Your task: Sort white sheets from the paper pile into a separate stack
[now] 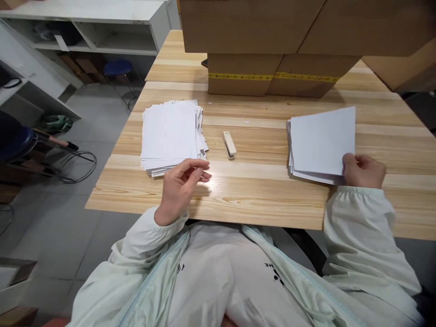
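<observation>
My right hand (364, 170) pinches the near right corner of a white paper sheet (322, 141), at the top of the right-hand stack of papers (290, 156). That corner looks slightly raised above the sheets beneath. My left hand (182, 186) hovers by the near edge of a thicker, uneven stack of white papers (169, 129) on the left. Its fingers are loosely curled and apart, holding nothing. Between the two stacks lies a cream stapler (229, 144), touched by neither hand.
Large cardboard boxes (238, 75) with yellow tape stand piled at the back of the wooden table (231, 195). The table's front edge runs close to my body. Blue stools (117, 67) and a white shelf unit (122, 38) are off to the left.
</observation>
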{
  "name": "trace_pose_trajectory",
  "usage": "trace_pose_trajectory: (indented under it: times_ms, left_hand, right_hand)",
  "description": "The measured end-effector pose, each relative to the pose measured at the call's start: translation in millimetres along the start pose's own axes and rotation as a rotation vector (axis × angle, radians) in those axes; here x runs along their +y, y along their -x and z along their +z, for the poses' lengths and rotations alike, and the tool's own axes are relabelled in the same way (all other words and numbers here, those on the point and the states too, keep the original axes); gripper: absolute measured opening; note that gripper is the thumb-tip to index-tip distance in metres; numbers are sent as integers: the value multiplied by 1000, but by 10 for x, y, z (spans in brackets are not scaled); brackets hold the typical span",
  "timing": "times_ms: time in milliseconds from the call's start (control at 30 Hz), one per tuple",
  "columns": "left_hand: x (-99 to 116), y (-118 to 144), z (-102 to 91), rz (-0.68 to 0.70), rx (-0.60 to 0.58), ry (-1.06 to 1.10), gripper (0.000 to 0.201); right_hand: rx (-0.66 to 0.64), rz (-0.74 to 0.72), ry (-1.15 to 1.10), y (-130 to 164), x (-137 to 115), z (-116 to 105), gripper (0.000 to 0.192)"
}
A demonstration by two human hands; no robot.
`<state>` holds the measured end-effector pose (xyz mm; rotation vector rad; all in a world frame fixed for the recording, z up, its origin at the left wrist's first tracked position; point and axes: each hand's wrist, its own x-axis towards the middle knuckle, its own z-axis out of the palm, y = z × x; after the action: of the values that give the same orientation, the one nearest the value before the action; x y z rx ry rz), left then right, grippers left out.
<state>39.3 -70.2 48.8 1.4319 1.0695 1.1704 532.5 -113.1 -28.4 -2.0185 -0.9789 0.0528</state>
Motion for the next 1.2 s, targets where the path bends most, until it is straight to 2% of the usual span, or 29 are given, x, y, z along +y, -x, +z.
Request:
trace_pose_trajectory:
  times_ms: [67, 133, 200, 233, 300, 400, 500, 600, 667, 800, 900, 1033, 1100, 1200]
  left_hand:
    - [-4, -91, -177, 85, 96, -115, 14]
    - [-8, -230, -363, 186, 173, -295, 12]
    - [-34, -397, -526, 263, 164, -503, 15]
    - [-61, -482, -590, 291, 122, -602, 17]
    - [-147, -629, -673, 314, 19, -774, 22]
    - [-328, -744, -704, 261, -131, -920, 39]
    - [-490, -745, -693, 221, -185, -949, 50]
    - [-576, -721, -702, 245, -143, -908, 46]
    - [-596, -719, -722, 251, -107, -859, 33]
    - [-610, -727, -755, 183, 32, -681, 5]
    - [-622, -720, -768, 106, 103, -529, 12]
    - [-600, -718, -809, 93, 85, -405, 17]
    - [-555, -737, -848, 83, 25, -397, 20]
    - [-474, -807, -901, 0, -80, -340, 32]
  right_hand:
    - [236, 21, 208, 183, -103, 26, 22]
    - [368, -55, 304, 412, -369, 42, 11]
    - [258, -216, 200, 661, -783, 100, 20]
    - [275, -261, 131, 786, -1032, 158, 18]
    - [-24, -374, -79, 1019, -1558, 341, 18]
    - [-454, -598, -344, 1272, -2235, 774, 15]
    - [-700, -687, -456, 1377, -2616, 1302, 14]
    - [-789, -685, -389, 1402, -2754, 1755, 10]
    - [-814, -664, -319, 1421, -2778, 1943, 9]
    - [-836, -581, -254, 1462, -2795, 2064, 11]
    - [-832, -531, -252, 1430, -2849, 2092, 19]
    - [-777, -558, -217, 1302, -2984, 2186, 32]
    - [-714, -579, -203, 1256, -3049, 2227, 32]
    - [-602, -639, -193, 1249, -3115, 2263, 26]
